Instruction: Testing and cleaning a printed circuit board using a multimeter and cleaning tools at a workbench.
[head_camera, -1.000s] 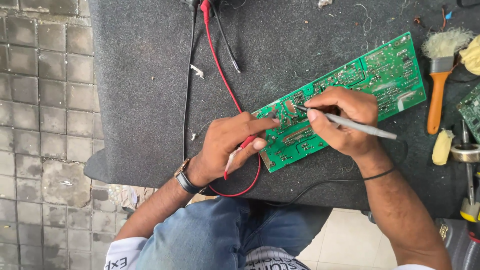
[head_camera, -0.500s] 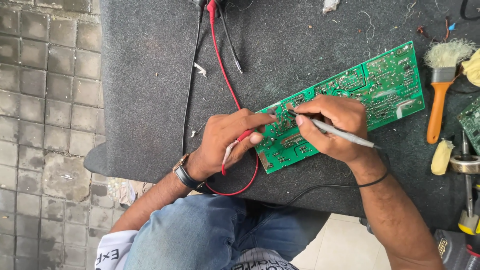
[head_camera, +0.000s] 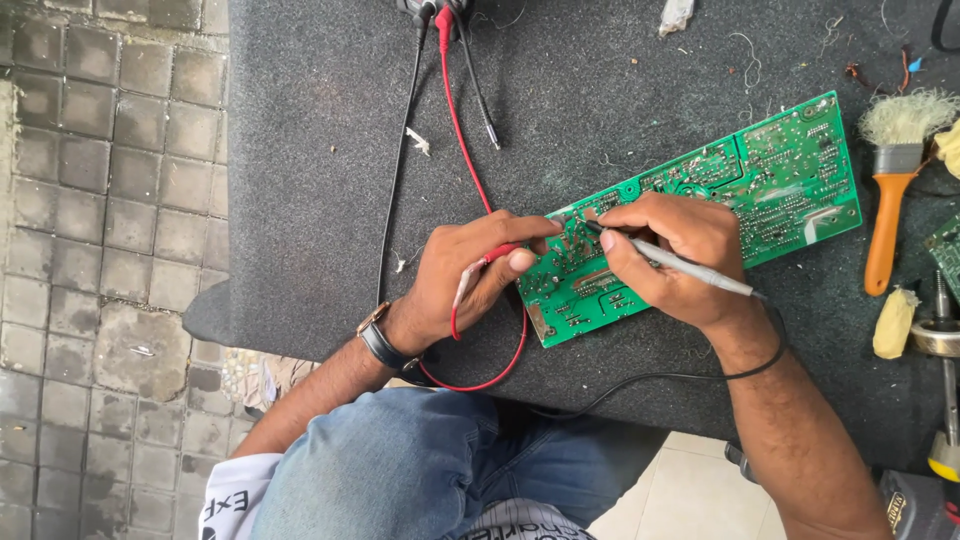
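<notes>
- holding a red probe (head_camera: 487, 262) in my left hand (head_camera: 465, 275), grip closed on it, tip at the green circuit board (head_camera: 700, 215).
- my right hand (head_camera: 670, 255) pinches a grey probe (head_camera: 690, 268) like a pen, tip on the board.
- the board lies flat on the dark bench (head_camera: 330, 150), a brush (head_camera: 890, 190) to its right.

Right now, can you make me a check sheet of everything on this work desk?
Surface: dark grey mat, speckled with lint and wire scraps.
Job's things: green circuit board lying flat; red probe in left hand; grey probe in right hand, tip on the board.
Clutter: orange-handled brush, yellow sponge piece, metal tools at right edge.
Grippers: both hands closed on probes.
Cables: red lead and black lead run to the top edge.
Surroundings: tiled floor, blue jeans.
</notes>
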